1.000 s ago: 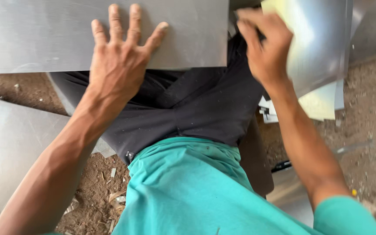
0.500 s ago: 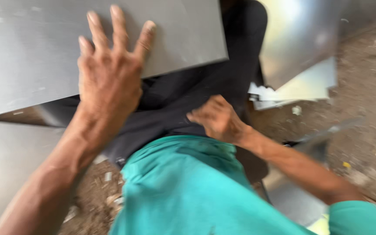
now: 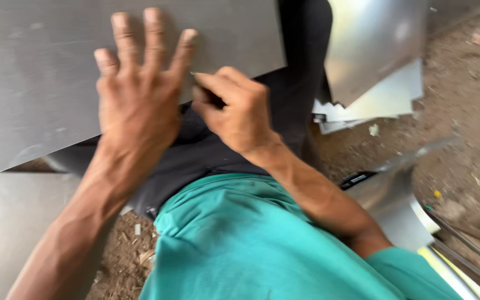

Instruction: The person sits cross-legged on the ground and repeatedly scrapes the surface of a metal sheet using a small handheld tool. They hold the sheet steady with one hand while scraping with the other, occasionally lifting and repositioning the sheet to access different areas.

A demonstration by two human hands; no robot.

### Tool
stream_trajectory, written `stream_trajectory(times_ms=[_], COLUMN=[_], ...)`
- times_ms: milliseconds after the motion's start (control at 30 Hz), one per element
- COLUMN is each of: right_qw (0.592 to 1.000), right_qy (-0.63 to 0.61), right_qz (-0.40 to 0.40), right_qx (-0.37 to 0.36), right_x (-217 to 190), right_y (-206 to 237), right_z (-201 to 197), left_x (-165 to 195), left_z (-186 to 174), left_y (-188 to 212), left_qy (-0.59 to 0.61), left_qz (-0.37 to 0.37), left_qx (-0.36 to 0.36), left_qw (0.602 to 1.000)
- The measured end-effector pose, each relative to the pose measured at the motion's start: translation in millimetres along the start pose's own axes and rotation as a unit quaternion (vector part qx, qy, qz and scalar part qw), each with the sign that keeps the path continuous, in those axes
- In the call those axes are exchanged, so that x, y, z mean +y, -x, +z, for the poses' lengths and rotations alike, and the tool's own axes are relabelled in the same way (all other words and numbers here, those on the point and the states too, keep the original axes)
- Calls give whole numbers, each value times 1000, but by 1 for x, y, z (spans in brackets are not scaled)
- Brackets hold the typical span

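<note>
A large grey metal sheet [image 3: 40,83] lies tilted across my lap, over dark trousers [image 3: 195,155]. My left hand [image 3: 137,105] presses flat on its lower edge with fingers spread and holds nothing. My right hand [image 3: 237,111] is right beside it at the sheet's edge, fingers pinched on a small thin pointed thing [image 3: 194,73] whose tip touches the sheet near my left forefinger. The picture is blurred, so I cannot tell what kind of thing it is. My teal shirt [image 3: 251,244] fills the bottom.
A shiny bent metal sheet [image 3: 373,44] stands at the upper right over stacked cut sheet pieces [image 3: 379,105]. A curved metal piece [image 3: 390,205] lies at the right by my arm. Another flat sheet [image 3: 6,222] lies lower left. Bare dirt ground [image 3: 462,122] surrounds them.
My right hand left the shiny sheet at the upper right, dropped to my lap, then rose to the big sheet's edge beside my left hand, which stayed pressed flat.
</note>
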State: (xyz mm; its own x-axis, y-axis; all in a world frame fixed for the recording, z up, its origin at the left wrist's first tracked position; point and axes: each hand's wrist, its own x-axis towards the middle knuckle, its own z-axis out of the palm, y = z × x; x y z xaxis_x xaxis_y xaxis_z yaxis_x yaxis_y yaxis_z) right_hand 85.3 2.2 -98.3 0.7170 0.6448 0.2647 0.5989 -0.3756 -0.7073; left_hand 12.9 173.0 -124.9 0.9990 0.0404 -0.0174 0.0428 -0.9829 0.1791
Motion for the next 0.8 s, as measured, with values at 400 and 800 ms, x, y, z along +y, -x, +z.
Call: stream_trajectory(times_ms=[400, 800], right_qw=[980, 991], right_qy=[-89, 86], right_qz=[163, 89], right_qx=[70, 56], right_x=[111, 91], right_y=[55, 48], right_z=[-79, -68], left_x=[1, -1], left_z=[6, 13], left_y=[4, 5], left_qy=[0, 33], left_qz=[-1, -21], left_qx=[15, 20], left_qw=[1000, 999])
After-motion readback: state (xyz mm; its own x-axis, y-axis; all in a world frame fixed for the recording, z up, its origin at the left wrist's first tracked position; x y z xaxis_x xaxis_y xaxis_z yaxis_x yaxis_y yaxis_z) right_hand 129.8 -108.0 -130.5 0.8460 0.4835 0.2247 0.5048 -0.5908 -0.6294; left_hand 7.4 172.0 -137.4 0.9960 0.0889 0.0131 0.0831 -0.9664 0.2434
